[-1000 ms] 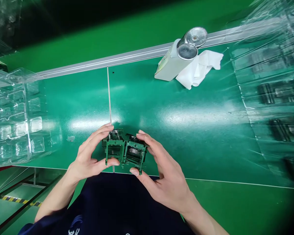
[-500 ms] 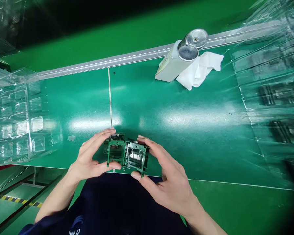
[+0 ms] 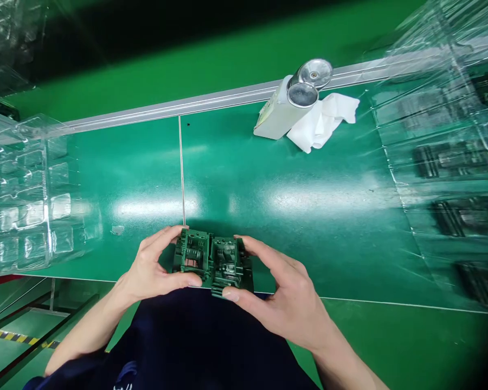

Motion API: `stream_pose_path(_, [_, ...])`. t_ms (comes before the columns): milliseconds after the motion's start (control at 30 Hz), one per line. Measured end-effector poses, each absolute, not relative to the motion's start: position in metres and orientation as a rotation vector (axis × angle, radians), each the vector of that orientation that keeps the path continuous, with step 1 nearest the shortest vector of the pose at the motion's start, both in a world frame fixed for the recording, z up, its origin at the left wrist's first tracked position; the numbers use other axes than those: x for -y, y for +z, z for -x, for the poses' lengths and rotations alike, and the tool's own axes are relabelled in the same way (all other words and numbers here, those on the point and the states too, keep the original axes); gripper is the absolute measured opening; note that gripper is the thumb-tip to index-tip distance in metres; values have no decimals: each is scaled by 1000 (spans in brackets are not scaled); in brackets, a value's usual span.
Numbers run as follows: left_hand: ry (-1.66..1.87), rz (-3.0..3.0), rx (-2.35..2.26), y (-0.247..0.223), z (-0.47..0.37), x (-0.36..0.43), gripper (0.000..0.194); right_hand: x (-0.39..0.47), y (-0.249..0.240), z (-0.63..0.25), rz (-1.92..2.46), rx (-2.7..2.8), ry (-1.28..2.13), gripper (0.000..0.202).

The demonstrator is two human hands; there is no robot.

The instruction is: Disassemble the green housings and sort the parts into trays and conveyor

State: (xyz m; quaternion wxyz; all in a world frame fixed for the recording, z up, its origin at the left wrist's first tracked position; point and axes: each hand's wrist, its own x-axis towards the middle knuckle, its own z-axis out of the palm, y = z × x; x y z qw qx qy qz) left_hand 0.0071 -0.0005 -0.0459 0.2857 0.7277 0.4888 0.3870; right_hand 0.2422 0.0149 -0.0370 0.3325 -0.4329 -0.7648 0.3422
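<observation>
Two dark green frame-like parts sit side by side, touching, over the table's front edge. Around the left green part (image 3: pixel 196 250), my left hand (image 3: pixel 152 268) has its fingers at the far side and its thumb at the near side. The right green part (image 3: pixel 226 260) is gripped the same way by my right hand (image 3: pixel 282 287), with the thumb on its near corner. Open cavities in both parts face up; a copper-coloured piece shows inside the left one. The undersides are hidden.
Clear plastic trays (image 3: pixel 28 211) stand at the left. Another clear tray (image 3: pixel 415 216) at the right holds several dark parts (image 3: pixel 469 215). Towards the back are a white container (image 3: pixel 276 111), two metal cans (image 3: pixel 315 74) and crumpled white tissue (image 3: pixel 323 124).
Both green parts have tilted, so their cavities show from another angle and the copper-coloured piece has come into view. Both hands have kept their hold, and the view has shifted slightly.
</observation>
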Motion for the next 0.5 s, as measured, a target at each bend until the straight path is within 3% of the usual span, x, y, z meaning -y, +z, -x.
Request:
stream_pose_path(167, [925, -2578, -1261, -31, 8, -22, 67, -38, -32, -258, 929, 2316, 494, 53])
stream_pose_path(333, [1044, -3063, -1025, 2, 27, -45, 41, -63, -5, -269, 596, 2464, 83, 40])
stream_pose_path(400, [1035, -3149, -825, 16, 33, -55, 40, -71, 9, -272, 422, 2522, 97, 37])
stream_pose_path(500, [927, -3152, -563, 33, 42, -68, 37, -82, 27, -275, 222, 2629, 377, 40])
